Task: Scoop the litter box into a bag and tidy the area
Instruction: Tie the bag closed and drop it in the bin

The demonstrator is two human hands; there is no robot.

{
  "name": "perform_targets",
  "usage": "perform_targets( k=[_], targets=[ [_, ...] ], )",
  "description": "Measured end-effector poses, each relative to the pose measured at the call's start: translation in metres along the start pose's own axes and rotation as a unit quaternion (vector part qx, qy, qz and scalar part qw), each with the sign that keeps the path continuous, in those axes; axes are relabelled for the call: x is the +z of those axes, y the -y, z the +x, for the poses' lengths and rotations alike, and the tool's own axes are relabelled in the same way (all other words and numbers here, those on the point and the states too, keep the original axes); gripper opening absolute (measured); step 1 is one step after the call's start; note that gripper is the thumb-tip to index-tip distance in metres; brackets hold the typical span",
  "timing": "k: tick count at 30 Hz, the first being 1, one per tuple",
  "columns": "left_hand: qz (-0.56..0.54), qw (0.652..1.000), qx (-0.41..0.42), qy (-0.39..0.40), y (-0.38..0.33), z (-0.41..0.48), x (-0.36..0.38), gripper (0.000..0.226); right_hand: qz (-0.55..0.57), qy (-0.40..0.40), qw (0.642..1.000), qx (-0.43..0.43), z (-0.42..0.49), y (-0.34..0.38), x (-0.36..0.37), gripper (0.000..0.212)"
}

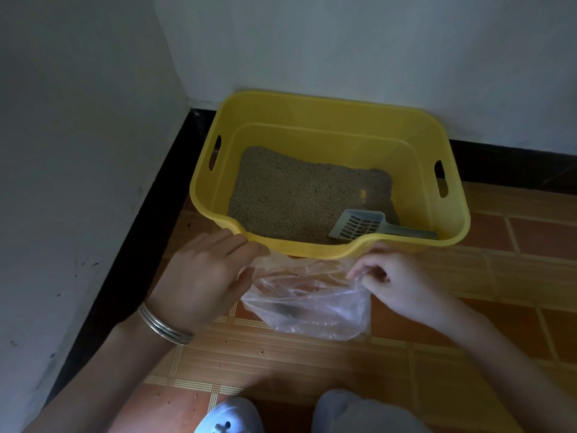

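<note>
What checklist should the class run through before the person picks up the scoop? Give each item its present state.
1. Bag mouth held by both hands: ok. The left hand and right hand each pinch the clear bag at its top edge.
2. Bag mouth open wide enough: not ok, the film is crumpled.
3. Bag close to the litter box: ok, just in front of its low lip.
4. Scoop within reach: ok, it lies in the box's near right corner.
5. A hand free to take it: not ok.
6. Bag free of holes: cannot tell.
</note>
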State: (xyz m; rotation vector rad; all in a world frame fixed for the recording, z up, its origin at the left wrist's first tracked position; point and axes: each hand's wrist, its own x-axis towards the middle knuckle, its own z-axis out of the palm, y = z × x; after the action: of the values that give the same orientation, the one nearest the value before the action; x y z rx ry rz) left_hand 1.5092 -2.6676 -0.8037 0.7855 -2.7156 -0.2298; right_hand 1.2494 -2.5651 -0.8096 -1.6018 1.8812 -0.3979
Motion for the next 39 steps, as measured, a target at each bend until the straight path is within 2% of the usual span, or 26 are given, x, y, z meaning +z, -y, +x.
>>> perform_targets(
  k=[3, 9, 14, 17, 21, 25, 27, 30, 31, 34, 37, 39],
  targets=[
    [0.006, 1.000, -0.004, -0.018, 0.000, 0.000, 0.000, 0.023, -0.023, 0.023, 0.999, -0.005, -0.001, -0.002, -0.006, 0.008],
    [0.026, 0.999, -0.027, -0.032, 0.008, -0.001, 0.005, 0.017, -0.140, 0.153, 0.976, 0.063, -0.002, -0.003, -0.007, 0.038],
    [0.023, 1.000, -0.013, -0.002, 0.009, -0.003, 0.005, 0.017, -0.179, 0.166, 0.967, 0.070, -0.001, -0.007, -0.001, 0.057],
    [0.032, 0.999, -0.007, 0.025, 0.007, -0.004, 0.004, 0.022, -0.191, 0.156, 0.968, 0.050, 0.000, -0.010, 0.004, 0.046],
    [0.025, 0.999, -0.028, 0.038, 0.006, -0.005, -0.002, 0.027, -0.209, 0.118, 0.971, -0.002, -0.003, -0.021, 0.004, 0.016],
    [-0.022, 0.997, -0.069, 0.005, 0.006, -0.004, -0.009, 0.024, -0.114, 0.022, 0.988, -0.103, -0.005, -0.023, -0.001, 0.002],
    [-0.042, 0.996, -0.083, -0.008, 0.005, -0.002, -0.011, 0.023, -0.065, -0.048, 0.985, -0.150, -0.004, -0.013, -0.006, 0.015],
    [-0.062, 0.994, -0.088, -0.017, 0.002, 0.002, -0.010, 0.023, 0.048, -0.123, 0.974, -0.184, -0.002, 0.007, -0.012, 0.019],
    [-0.068, 0.994, -0.089, -0.020, 0.001, 0.003, -0.008, 0.023, 0.093, -0.127, 0.970, -0.187, -0.001, 0.013, -0.013, 0.020],
    [-0.091, 0.991, -0.094, -0.028, 0.000, 0.003, -0.004, 0.023, 0.225, -0.074, 0.956, -0.172, 0.001, 0.023, -0.013, 0.017],
    [-0.170, 0.979, -0.103, -0.043, 0.000, 0.004, -0.004, 0.022, 0.336, -0.024, 0.934, -0.120, 0.002, 0.028, -0.015, 0.013],
    [-0.245, 0.960, -0.125, -0.046, -0.003, 0.005, -0.005, 0.019, 0.313, -0.008, 0.943, -0.113, 0.004, 0.030, -0.017, 0.021]
  ],
)
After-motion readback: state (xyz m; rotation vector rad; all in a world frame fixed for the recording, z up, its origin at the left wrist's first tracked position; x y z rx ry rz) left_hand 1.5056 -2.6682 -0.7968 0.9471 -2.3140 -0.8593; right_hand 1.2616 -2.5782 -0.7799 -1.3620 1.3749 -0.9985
